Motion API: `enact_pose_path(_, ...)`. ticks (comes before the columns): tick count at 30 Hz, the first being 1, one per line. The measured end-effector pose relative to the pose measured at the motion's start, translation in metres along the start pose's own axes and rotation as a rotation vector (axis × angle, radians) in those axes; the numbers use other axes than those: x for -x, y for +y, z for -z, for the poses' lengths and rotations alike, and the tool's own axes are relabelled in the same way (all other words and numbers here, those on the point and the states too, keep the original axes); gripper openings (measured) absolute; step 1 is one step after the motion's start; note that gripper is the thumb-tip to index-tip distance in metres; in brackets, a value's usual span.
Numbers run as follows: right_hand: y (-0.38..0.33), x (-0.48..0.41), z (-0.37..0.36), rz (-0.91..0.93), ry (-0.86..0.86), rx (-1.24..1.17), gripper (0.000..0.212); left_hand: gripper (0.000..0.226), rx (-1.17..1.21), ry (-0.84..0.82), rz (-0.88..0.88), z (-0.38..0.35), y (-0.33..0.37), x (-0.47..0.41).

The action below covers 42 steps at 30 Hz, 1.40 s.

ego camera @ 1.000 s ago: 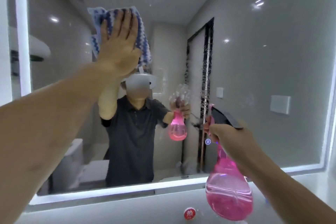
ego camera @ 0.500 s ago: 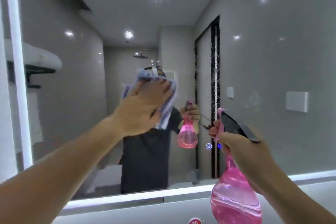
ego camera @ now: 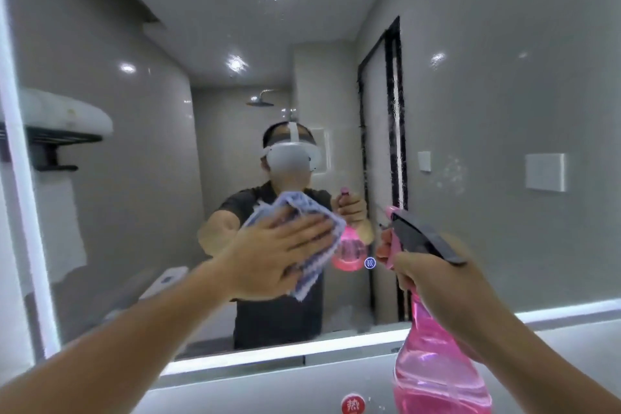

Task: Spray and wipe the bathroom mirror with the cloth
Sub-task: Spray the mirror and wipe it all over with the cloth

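Observation:
The bathroom mirror (ego camera: 487, 94) fills most of the view, its lit strip running along the bottom and left edges. My left hand (ego camera: 272, 252) lies flat on a blue-and-white striped cloth (ego camera: 312, 265), pressing it to the glass just left of centre. My right hand (ego camera: 437, 276) grips the neck of a pink spray bottle (ego camera: 437, 376) with a dark trigger head, held in front of the mirror's lower right part. Fine droplets speckle the glass near the top centre and by the dark door frame in the reflection.
A small blue touch icon (ego camera: 370, 263) glows on the mirror between my hands. Below the mirror is a pale wall with a round red sticker (ego camera: 353, 405). The reflection shows a person, a shower head, a towel shelf and grey tiled walls.
My left hand has swept the cloth down the glass from the upper left to mid height and rightward. The bottle stays in my right hand, and the view has tilted upward.

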State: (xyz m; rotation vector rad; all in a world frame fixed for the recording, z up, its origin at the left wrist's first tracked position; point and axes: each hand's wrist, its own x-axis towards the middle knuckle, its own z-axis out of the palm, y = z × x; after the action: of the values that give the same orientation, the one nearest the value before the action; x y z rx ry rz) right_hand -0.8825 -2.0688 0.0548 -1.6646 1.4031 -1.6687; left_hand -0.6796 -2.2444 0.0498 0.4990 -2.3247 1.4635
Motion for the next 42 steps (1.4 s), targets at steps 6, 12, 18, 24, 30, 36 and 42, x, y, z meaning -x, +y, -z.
enact_pose_path(6, 0.005, -0.006, 0.002, -0.046, 0.025, 0.022, 0.029, 0.064, -0.06, 0.162, 0.711, 0.05, -0.107, -0.069)
enact_pose_path(12, 0.001, 0.0, -0.01, -0.076, 0.052, 0.021, 0.04, 0.062, 0.075, -0.103, 0.033, 0.005, 0.036, 0.003)
enact_pose_path(18, 0.001, 0.025, -0.017, -0.109, 0.041, 0.109, 0.006, 0.071, -0.042, 0.151, 0.505, 0.032, -0.082, -0.01)
enact_pose_path(24, 0.032, 0.052, -0.04, -0.214, 0.151, 0.188, 0.008, 0.065, 0.06, 0.18, 0.611, 0.022, -0.058, 0.009)
enact_pose_path(30, 0.026, 0.043, -0.033, -0.162, 0.138, 0.245, 0.02, 0.065, 0.126, 0.158, 0.685, 0.019, -0.045, 0.007)
enact_pose_path(36, 0.024, 0.035, -0.024, -0.112, 0.225, 0.187, 0.01, 0.066, 0.197, 0.202, 0.522, -0.015, 0.058, -0.016)
enact_pose_path(42, 0.034, 0.036, 0.003, -0.107, 0.15, 0.19, 0.02, 0.077, 0.189, -0.182, -0.071, -0.064, 0.187, 0.048)
